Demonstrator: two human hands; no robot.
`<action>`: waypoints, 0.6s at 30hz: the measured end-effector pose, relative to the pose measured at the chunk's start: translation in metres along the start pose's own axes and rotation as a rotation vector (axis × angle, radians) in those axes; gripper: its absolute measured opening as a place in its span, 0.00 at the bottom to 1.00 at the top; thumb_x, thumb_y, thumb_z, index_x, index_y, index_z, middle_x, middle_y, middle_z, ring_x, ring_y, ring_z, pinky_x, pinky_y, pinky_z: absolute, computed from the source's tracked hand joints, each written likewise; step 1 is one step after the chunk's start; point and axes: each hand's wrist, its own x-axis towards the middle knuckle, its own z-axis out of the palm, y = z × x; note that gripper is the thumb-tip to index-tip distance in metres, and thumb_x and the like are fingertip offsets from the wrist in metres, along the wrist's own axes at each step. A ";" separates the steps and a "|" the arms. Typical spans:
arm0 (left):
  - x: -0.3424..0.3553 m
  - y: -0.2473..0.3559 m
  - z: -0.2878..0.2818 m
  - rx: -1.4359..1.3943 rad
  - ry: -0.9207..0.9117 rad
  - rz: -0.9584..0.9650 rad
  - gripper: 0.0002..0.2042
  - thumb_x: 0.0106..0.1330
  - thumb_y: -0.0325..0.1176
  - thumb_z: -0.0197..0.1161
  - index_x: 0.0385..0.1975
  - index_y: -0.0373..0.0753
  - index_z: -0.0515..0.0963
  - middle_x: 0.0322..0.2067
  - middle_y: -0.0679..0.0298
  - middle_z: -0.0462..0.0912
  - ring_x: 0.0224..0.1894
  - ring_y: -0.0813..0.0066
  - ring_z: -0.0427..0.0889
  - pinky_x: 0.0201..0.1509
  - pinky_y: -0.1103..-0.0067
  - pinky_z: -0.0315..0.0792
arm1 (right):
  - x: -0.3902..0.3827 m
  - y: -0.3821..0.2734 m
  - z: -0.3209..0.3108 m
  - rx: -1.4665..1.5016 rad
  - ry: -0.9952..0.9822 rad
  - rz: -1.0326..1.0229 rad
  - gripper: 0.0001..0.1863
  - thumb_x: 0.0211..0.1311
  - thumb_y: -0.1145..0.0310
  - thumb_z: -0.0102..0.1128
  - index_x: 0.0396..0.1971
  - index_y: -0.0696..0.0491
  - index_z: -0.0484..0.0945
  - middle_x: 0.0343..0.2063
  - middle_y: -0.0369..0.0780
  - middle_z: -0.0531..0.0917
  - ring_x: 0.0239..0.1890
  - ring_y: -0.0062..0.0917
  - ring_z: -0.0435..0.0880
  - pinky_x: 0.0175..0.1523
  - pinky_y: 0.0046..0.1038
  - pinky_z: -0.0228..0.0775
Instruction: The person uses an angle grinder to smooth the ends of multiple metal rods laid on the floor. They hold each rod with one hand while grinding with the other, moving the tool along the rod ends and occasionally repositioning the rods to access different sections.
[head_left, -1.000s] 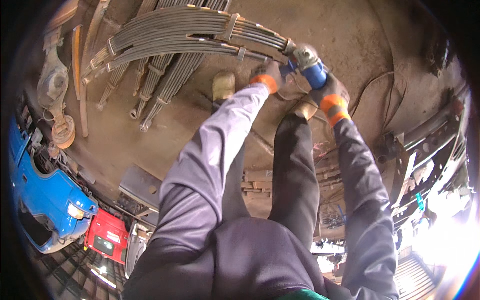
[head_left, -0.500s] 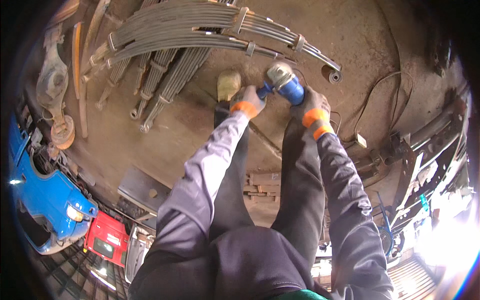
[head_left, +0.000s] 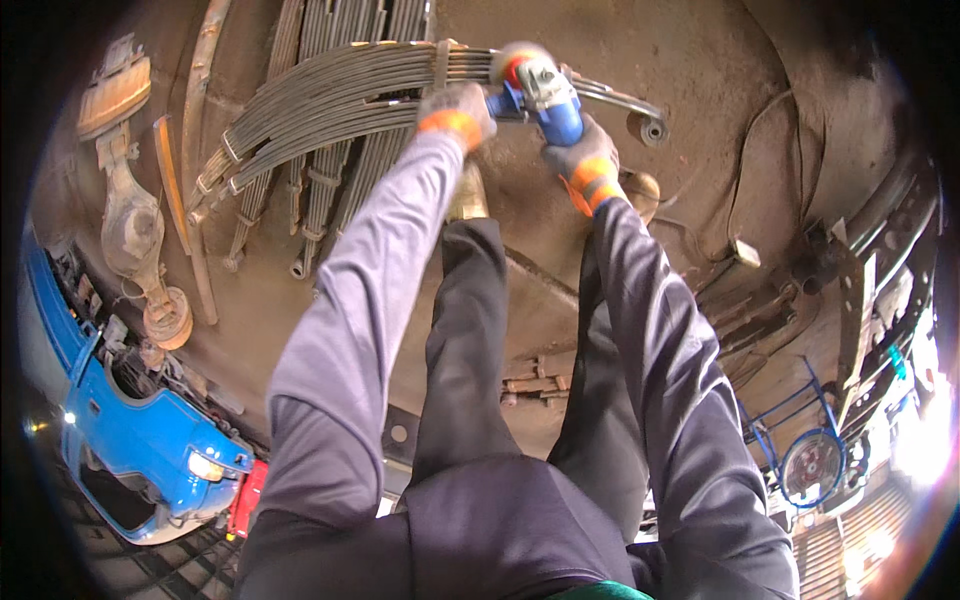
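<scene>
Both of my hands, in grey gloves with orange cuffs, hold a blue angle grinder (head_left: 560,122) with a silver head. My left hand (head_left: 462,108) is closed around its blue side handle. The blue body sits in the grip of my right hand (head_left: 585,155). At the grinder's front the round disc area (head_left: 515,62) is blurred, with some red showing. The disc is over the upper leaf spring pack (head_left: 340,95), near its right part; whether it touches the metal I cannot tell. That curved, clamped stack of steel leaves ends in a rolled eye (head_left: 652,130) at the right.
More leaf spring packs (head_left: 325,190) lie beneath and behind the curved one. A rusty axle housing (head_left: 135,235) lies at the left, beside an orange bar (head_left: 172,185). A cable (head_left: 738,205) loops over the floor at right. A blue vehicle cab (head_left: 140,420) stands lower left.
My hands have carried the grinder up and slightly left, from short of the spring pack to over it. The view has shifted too, showing my boots differently.
</scene>
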 end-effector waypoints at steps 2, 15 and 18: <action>0.010 0.008 -0.022 0.073 -0.039 0.047 0.14 0.62 0.37 0.63 0.45 0.43 0.88 0.45 0.51 0.89 0.49 0.53 0.89 0.55 0.63 0.81 | -0.003 -0.006 -0.007 0.073 -0.013 0.027 0.28 0.37 0.57 0.72 0.45 0.49 0.83 0.40 0.47 0.89 0.47 0.42 0.88 0.54 0.38 0.78; -0.038 -0.007 0.011 0.019 -0.225 -0.082 0.19 0.57 0.40 0.68 0.50 0.51 0.87 0.49 0.56 0.89 0.54 0.55 0.87 0.60 0.65 0.78 | -0.039 0.018 0.014 0.073 -0.143 0.042 0.29 0.38 0.57 0.76 0.46 0.49 0.83 0.37 0.44 0.90 0.42 0.39 0.90 0.52 0.37 0.78; -0.047 -0.008 0.015 -0.021 -0.117 -0.101 0.18 0.58 0.41 0.68 0.50 0.51 0.87 0.48 0.56 0.89 0.53 0.56 0.87 0.59 0.64 0.78 | -0.033 0.021 0.012 -0.013 -0.140 -0.007 0.31 0.36 0.54 0.76 0.47 0.46 0.83 0.43 0.47 0.89 0.49 0.43 0.88 0.55 0.40 0.78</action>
